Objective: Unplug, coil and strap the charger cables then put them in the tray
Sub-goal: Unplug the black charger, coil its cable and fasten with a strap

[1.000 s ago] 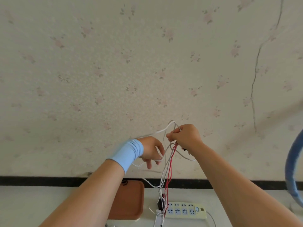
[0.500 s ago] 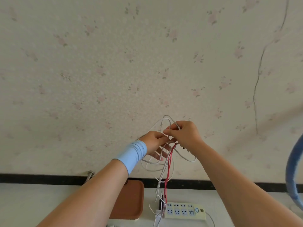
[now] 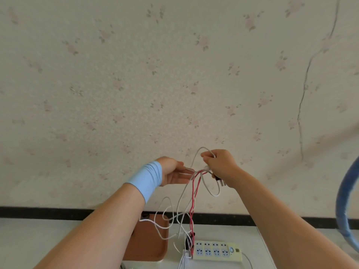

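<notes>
Both hands are raised in front of the wall with a tangle of charger cables between them. My right hand (image 3: pixel 219 166) is closed on white cable loops (image 3: pixel 211 192), and a black plug's prongs stick out below it. My left hand (image 3: pixel 174 171), with a light-blue wristband, holds white cable strands with its fingers stretched toward the right hand. A red cable (image 3: pixel 194 197) and white cables hang down to the cream power strip (image 3: pixel 217 251) on the table. The brown tray (image 3: pixel 149 243) lies left of the strip, partly behind my left forearm.
A white table (image 3: pixel 29 241) stands against a floral-papered wall with a black strip along its base. A blue curved tube (image 3: pixel 345 202) is at the right edge. More white plugs and cable ends sit at the strip's left end.
My hands have drawn slightly apart. The white loops that hung under my left hand have dropped lower toward the tray and strip. The view has shifted a little.
</notes>
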### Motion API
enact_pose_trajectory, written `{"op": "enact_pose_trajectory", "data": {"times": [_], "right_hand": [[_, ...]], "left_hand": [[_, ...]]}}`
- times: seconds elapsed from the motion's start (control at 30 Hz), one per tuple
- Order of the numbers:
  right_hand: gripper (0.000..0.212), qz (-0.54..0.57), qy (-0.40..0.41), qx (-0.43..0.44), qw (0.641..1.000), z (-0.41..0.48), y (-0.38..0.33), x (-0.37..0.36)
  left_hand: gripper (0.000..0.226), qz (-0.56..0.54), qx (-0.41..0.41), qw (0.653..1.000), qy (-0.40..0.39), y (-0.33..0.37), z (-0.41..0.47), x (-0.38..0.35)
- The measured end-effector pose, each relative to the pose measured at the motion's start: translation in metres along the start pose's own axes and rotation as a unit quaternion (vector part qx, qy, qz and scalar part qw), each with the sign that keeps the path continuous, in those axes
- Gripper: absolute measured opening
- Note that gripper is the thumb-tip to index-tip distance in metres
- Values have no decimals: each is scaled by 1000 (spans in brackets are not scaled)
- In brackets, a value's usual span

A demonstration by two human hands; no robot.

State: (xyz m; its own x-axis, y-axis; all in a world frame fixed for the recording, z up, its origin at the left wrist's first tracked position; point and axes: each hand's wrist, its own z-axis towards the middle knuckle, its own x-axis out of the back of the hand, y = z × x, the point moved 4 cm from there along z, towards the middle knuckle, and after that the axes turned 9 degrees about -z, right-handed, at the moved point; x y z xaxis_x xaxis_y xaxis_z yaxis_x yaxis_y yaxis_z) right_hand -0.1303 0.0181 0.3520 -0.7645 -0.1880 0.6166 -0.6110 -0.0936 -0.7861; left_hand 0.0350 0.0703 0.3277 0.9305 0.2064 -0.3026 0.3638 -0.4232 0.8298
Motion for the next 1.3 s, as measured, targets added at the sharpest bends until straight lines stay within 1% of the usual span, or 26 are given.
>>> {"op": "enact_pose_trajectory", "data": {"times": [0.07,0.1,0.17,0.23,0.27,0.33,0.4,0.43,0.47,0.53,0.57,0.6,0.63,0.7,0.77,0.83,0.87,0.9,0.97,1.03,1.07,1.13,1.2,1.27,1.3], "right_hand": [[22,22,27,-42,999,4,3,0],[19,38,36,-70,996,6,6,0],[14,83,33,-123,988,9,12,-3],[13,116,15,-147,982,11,14,-7],[14,119,4,-154,981,11,15,-8],[20,111,-14,-168,979,12,18,-8],[25,84,-29,-178,980,12,21,-5],[28,40,-42,-176,983,12,24,-2],[33,-30,-61,-168,983,13,28,0],[51,-163,-102,-139,971,12,33,4],[61,-189,-121,-123,967,13,33,4],[68,-179,-141,-103,968,12,32,4],[68,-141,-158,-82,974,12,29,3],[55,-15,-172,-38,984,13,19,4],[48,60,-148,-14,987,13,12,8],[46,113,-136,-37,984,14,12,6],[46,129,-145,-50,980,14,13,4],[46,115,-151,-54,980,12,14,1],[43,-1,-154,-32,988,7,13,-1],[40,-119,-173,3,978,3,13,-3],[39,-152,-180,12,972,2,14,-3],[33,-159,-169,22,972,1,11,-1],[19,-103,-132,48,985,1,3,0],[15,-36,-100,73,992,0,-4,3],[15,-31,-103,80,991,-1,-7,2]], "left_hand": [[24,-17,-1,1000,-2,0,1,2],[24,-13,-9,1000,4,0,1,1],[24,15,-37,999,33,3,3,-1],[21,46,-67,994,75,6,5,0],[19,67,-87,990,94,9,5,1],[14,154,-155,970,105,14,6,1],[12,234,-228,939,103,17,7,1],[13,255,-260,925,109,18,7,2],[14,267,-288,912,121,20,6,4],[16,293,-334,882,159,23,4,6],[16,306,-353,867,176,25,3,7],[16,315,-367,854,192,27,1,7],[15,318,-374,847,202,28,0,7],[14,306,-361,858,198,29,-1,7],[14,309,-317,882,163,25,0,5],[13,330,-294,888,124,20,4,2],[12,328,-304,887,119,20,4,1],[13,314,-323,885,121,22,3,0],[16,278,-378,873,134,27,1,-2],[19,240,-413,867,141,32,-4,-2],[18,216,-420,871,136,33,-6,-2],[16,184,-416,884,107,34,-7,-3],[14,187,-389,900,66,31,-7,-8],[14,211,-377,901,39,28,-7,-14],[14,218,-381,898,37,28,-8,-16]]}}
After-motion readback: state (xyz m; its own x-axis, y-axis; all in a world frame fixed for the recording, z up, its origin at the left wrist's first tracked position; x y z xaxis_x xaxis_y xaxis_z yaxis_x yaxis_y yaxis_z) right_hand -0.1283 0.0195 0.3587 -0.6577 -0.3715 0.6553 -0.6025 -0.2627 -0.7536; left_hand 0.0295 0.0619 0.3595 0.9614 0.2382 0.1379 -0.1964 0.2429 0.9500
